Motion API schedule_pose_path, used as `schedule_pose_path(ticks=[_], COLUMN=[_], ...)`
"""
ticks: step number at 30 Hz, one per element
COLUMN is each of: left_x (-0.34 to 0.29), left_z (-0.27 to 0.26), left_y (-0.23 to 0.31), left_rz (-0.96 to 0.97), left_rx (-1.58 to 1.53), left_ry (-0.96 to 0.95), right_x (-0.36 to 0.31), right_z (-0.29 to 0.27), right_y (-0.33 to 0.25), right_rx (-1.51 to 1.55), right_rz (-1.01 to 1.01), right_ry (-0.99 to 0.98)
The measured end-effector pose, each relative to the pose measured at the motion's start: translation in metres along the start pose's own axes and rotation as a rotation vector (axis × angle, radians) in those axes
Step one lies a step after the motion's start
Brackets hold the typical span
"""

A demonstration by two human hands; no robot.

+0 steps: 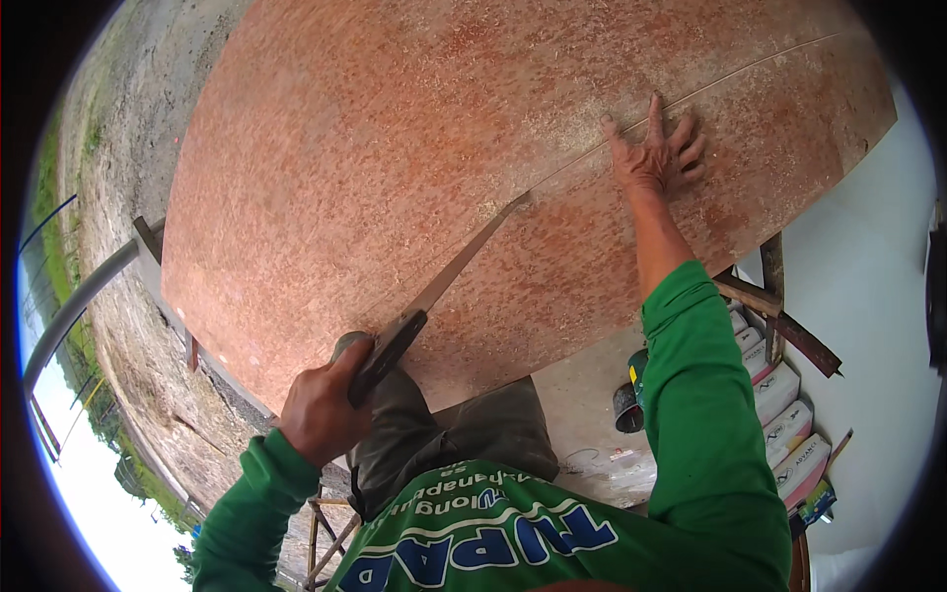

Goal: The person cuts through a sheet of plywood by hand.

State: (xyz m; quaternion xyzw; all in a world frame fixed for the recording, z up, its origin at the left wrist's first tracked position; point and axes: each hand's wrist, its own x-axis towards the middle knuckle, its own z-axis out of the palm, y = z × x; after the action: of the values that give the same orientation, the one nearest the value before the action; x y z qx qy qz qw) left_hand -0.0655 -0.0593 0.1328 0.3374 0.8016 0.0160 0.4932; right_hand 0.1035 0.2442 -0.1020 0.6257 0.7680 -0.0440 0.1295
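Observation:
My left hand (326, 407) is closed around the dark handle of a handsaw (462, 259). The saw's long blade slants up and to the right over a reddish plywood sheet (326, 168), its tip at the end of a thin line (755, 69). That line, a cut or a mark, runs on toward the sheet's far right edge. Farther along it, my right hand (659, 158) rests on the sheet with its fingers spread and nothing in them. Pale sawdust lies scattered over the wood, thickest near the line.
Several packaged boxes (789, 434) are stacked below the sheet at the right, beside wooden supports (750, 293). A black container (627, 407) stands under the near edge. A grey pipe (74, 301) curves at the left above rough ground. A white wall (858, 257) is at the right.

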Motion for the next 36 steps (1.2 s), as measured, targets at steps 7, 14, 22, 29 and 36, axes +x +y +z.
schedule_pose_path(ticks=[7, 14, 22, 29, 36], left_x=[0.144, -0.05, 0.149, 0.013, 0.019], left_z=[0.046, -0.038, 0.025, -0.003, 0.005], left_y=[0.048, 0.035, 0.051, 0.032, 0.009], left_rz=[0.1, -0.125, 0.059, -0.048, -0.011], left_rx=[-0.023, 0.048, 0.056, 0.045, -0.009], left_ry=[0.106, 0.024, 0.033, 0.023, 0.018], right_x=[-0.016, 0.0, -0.009, -0.001, -0.005], right_z=[-0.007, -0.003, -0.015, -0.001, -0.008], right_y=[-0.019, -0.006, -0.035, -0.001, -0.005], right_rx=[0.079, 0.056, 0.161, 0.084, 0.026], right_rz=[-0.043, -0.012, -0.079, -0.029, -0.036], right_ry=[0.008, 0.019, 0.038, -0.022, -0.006])
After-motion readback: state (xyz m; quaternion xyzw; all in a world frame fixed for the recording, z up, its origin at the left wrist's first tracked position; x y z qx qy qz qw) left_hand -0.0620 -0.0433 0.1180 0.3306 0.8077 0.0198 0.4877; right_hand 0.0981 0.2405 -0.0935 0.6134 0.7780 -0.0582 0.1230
